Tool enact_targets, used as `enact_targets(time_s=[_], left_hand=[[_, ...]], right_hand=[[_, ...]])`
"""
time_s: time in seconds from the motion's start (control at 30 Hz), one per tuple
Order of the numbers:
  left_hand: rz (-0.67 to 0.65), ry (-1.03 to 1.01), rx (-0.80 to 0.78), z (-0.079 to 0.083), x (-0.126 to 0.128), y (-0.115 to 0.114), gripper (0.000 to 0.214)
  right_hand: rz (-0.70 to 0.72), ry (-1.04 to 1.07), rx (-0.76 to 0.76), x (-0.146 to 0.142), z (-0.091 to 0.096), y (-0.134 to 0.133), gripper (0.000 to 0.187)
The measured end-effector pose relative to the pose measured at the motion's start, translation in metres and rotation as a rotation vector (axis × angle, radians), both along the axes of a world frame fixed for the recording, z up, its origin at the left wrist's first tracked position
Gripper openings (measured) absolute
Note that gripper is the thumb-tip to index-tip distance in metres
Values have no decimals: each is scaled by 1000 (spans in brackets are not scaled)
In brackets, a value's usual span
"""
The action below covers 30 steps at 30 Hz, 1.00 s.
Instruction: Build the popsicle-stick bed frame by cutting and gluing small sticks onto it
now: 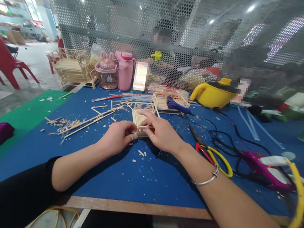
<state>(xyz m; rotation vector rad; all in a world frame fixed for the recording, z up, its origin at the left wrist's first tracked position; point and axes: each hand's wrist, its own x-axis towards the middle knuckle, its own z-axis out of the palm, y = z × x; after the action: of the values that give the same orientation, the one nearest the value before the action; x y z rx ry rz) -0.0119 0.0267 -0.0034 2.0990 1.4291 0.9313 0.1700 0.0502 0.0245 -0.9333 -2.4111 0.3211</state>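
Both hands meet over the middle of the blue tabletop (131,181), at the near edge of a slatted wooden piece (137,117) that lies just beyond the fingertips. The left hand (117,135) has its thumb and fingers pinched together on the piece's near left corner. The right hand (163,132), coming in from the right, grips a short stick (145,127) between thumb and fingers at that same near edge, with its index finger stretched across the slats. Just beyond, slightly right, a blue glue gun (178,105) lies against a small wooden model (159,99). Loose sticks (88,123) and offcuts spread to the left; dark-bladed scissors (196,134) lie to the right of the right hand. Along the far side stand a pink flask (125,73), a lit phone (140,76) and, farther right, a yellow pot (214,95).
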Motion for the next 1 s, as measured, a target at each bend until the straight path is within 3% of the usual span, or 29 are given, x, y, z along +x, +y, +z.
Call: enact_targets(time_s=[0.17, 0.33, 0.5, 0.63, 0.77, 0.87, 0.93, 1.0], left_hand=[[-4, -3, 12, -1, -1, 0, 13], [-11, 4, 31, -5, -1, 2, 16], [-44, 26, 23, 1, -4, 0, 21], [-70, 25, -52, 15, -12, -1, 33], [-108, -242, -265, 21, -19, 6, 33], [8, -470, -332, 18, -23, 16, 30], [153, -490, -191, 15, -29, 24, 28], [268, -377, -31, 13, -35, 29, 29]], right_hand=[[8, 44, 13, 2, -1, -2, 48], [44, 107, 39, 7, 0, -6, 62], [43, 298, 33, 15, 1, -2, 58], [-51, 492, 81, 25, 1, 6, 48], [-122, 453, 79, 35, 1, 11, 45], [-160, 385, 110, 39, 1, 12, 39], [-215, 409, 167, 39, 5, 9, 32], [-242, 404, 190, 39, 11, 3, 24]])
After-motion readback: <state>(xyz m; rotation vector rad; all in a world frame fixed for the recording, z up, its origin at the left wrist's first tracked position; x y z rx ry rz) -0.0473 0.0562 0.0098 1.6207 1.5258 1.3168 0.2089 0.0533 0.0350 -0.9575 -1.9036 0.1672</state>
